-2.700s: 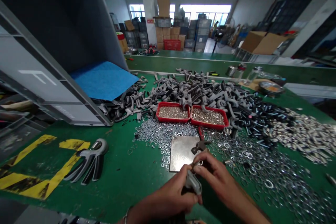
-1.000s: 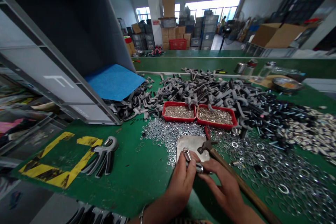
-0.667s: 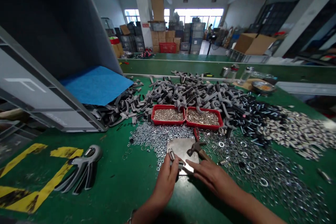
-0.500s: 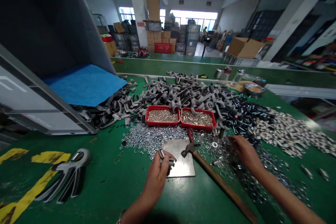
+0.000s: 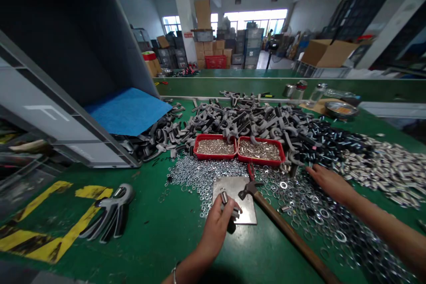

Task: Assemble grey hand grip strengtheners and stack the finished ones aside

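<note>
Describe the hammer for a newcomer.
On the green workbench, find the two red trays. Just below them lies a square metal plate; the hammer rests its head on that plate, its long wooden handle running out over scattered washers.

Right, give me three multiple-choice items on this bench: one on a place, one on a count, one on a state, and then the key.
1. Where does the blue sheet lie?
A. At the mouth of the tipped grey crate
B. Under the hammer
C. Inside a tray

2. How many red trays sit side by side?
A. One
B. Two
C. Four

3. What is the left hand doing?
A. Gripping a small metal part
B. Gripping the hammer
C. Lying empty on the bench

1: A, the sheet spreads across the crate's open side.
2: B, exactly two stand together.
3: A, the part sticks up from its fingers.
</note>
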`<state>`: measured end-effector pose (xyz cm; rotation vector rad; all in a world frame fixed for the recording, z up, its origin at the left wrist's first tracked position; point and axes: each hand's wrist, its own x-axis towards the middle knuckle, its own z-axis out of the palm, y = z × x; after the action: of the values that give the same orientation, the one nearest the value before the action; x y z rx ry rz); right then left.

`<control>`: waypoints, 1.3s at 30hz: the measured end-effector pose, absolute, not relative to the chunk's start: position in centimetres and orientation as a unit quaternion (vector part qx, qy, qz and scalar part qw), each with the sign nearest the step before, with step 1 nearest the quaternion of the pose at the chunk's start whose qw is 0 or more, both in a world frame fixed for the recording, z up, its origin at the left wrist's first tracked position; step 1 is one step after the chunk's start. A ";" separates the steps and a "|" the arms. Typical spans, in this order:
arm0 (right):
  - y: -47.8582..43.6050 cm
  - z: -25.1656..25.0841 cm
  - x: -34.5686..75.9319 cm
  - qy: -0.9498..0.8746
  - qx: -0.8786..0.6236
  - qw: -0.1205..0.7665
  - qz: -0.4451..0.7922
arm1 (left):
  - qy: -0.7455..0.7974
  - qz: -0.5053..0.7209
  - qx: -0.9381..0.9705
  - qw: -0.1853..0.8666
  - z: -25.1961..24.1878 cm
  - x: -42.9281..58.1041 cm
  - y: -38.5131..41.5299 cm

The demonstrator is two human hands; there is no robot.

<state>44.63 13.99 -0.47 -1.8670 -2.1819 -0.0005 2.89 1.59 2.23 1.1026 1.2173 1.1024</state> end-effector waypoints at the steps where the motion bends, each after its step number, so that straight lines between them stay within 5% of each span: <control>1: 13.9 -0.2 44.7 -0.765 -0.631 0.127 0.012 | 0.516 0.470 0.462 0.548 2.2 2.8 1.6; 6: 10.3 1.8 39.6 -0.744 -0.627 0.223 0.057 | 0.512 0.505 0.407 0.563 1.5 1.7 1.6; 9: 4.7 3.0 31.5 -0.618 -0.621 0.384 0.291 | 0.494 0.530 0.365 0.585 1.1 1.5 1.6; 13: -0.7 3.8 21.2 -0.565 -0.508 0.460 0.459 | 0.490 0.522 0.366 0.594 1.3 1.7 1.4; 23: -0.6 3.0 17.2 -0.774 -0.427 0.378 0.277 | 0.496 0.516 0.415 0.562 2.0 0.3 0.7; 31: 0.1 3.6 18.7 -0.828 -0.362 0.352 0.245 | 0.472 0.446 0.499 0.574 4.0 0.1 1.2; 39: -0.3 3.2 16.0 -0.453 -0.422 0.312 0.721 | 0.547 0.387 0.613 0.419 3.1 0.3 1.1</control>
<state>15.98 -0.35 3.21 -1.1129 -1.1942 1.9016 0.28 1.15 3.13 1.5378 1.3723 0.9695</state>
